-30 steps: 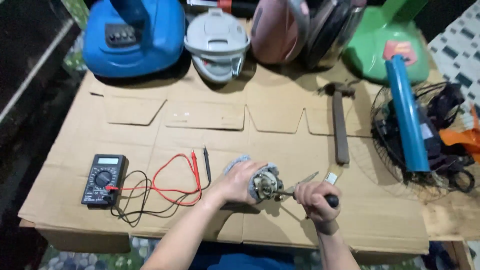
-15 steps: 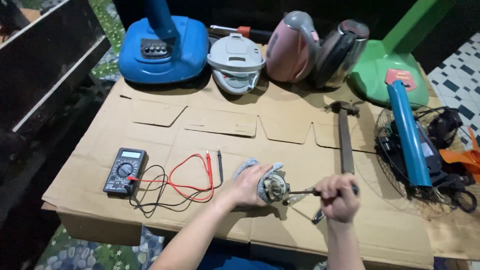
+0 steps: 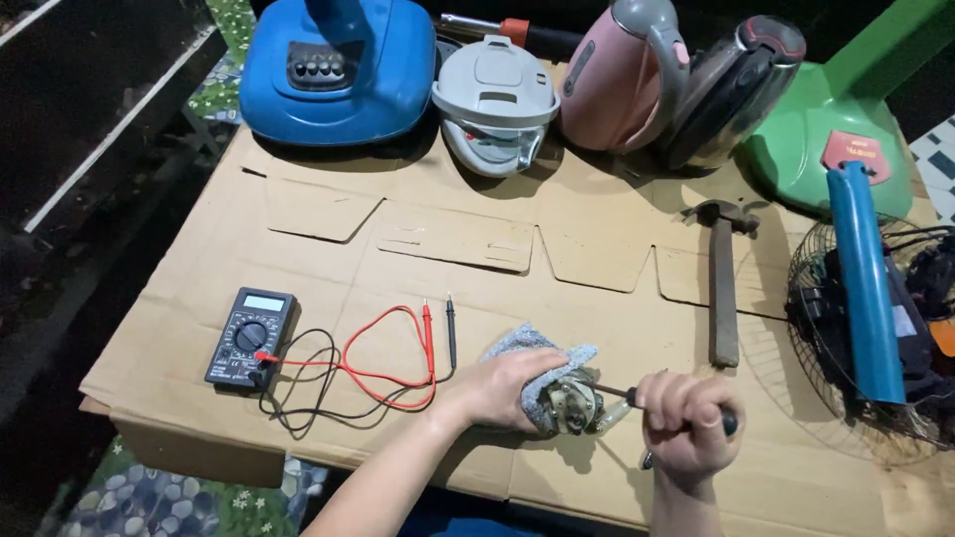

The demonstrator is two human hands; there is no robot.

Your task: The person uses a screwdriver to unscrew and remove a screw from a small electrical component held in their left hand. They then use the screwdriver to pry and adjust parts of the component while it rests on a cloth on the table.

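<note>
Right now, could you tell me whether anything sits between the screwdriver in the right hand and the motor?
Nothing visible does. The right hand holds the screwdriver with its shaft reaching straight to the motor, which the left hand steadies in a grey cloth. The cloth lies behind and beneath, not across the tip.

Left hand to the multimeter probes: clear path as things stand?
Probably yes. The probes lie bare on the cardboard just beside the left hand, nothing between. But that hand is holding a cloth-wrapped motor, so it would have to let go first.
</note>
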